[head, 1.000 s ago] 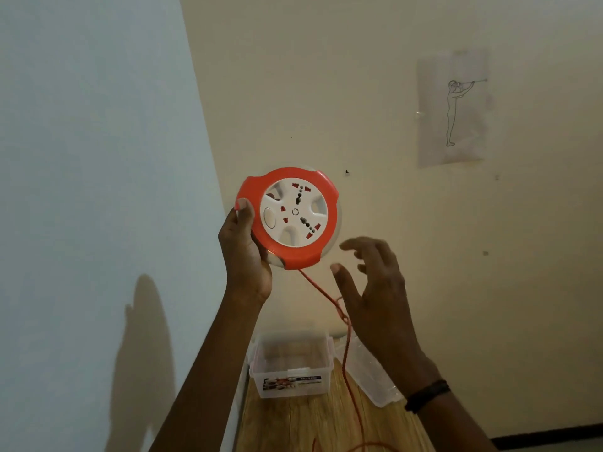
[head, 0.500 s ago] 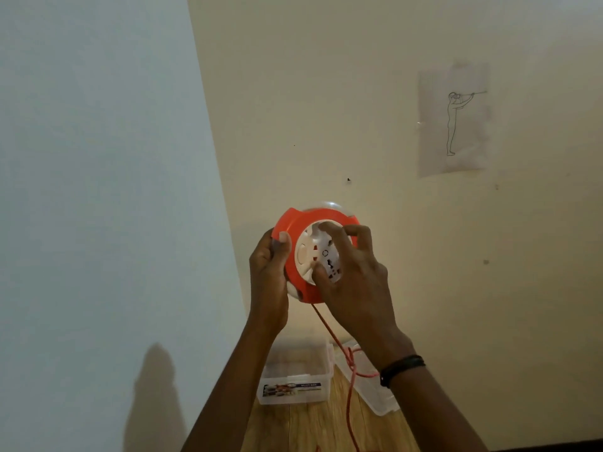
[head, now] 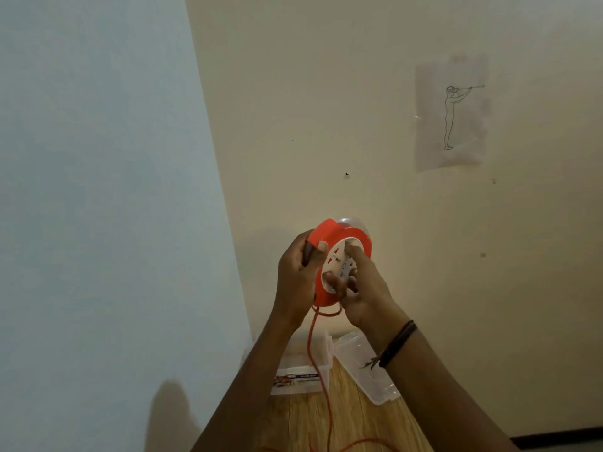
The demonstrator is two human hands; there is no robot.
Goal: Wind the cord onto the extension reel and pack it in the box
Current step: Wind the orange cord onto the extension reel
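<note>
Gripping the reel [head: 329, 234] at chest height, both hands hold it in the air in front of a cream wall [head: 326, 93], well above the surface [head: 352, 415].

Head view:
- Reel: orange rim, white socket face. It is tilted, with the face turned toward the right hand.
- Left hand [head: 295, 282]: wrapped round the left edge of the reel. Its fingers are clamped on the rim, and the thumb [head: 321, 247] lies on the orange front edge.
- Right hand [head: 365, 288]: pressed against the white face. Its fingers [head: 350, 251] are curled onto the face and closed on it, and the thumb rests near the lower part of the face. A dark band [head: 399, 342] sits on the wrist.
- Cord [head: 311, 347]: orange. It leaves the bottom of the reel, forms a small loop just below the hands, hangs down between the forearms, and continues onto the surface at the lower edge.
- Box [head: 303, 380]: clear plastic with a printed label on the front. It stands on the wooden surface below the hands, against the wall, open on top. The cord passes in front of it.
- Lid [head: 365, 370]: clear, lying just right of the box, partly hidden by the right forearm.
- Drawing [head: 452, 112]: a paper sheet with a line figure, fixed to the wall at upper right.
</note>
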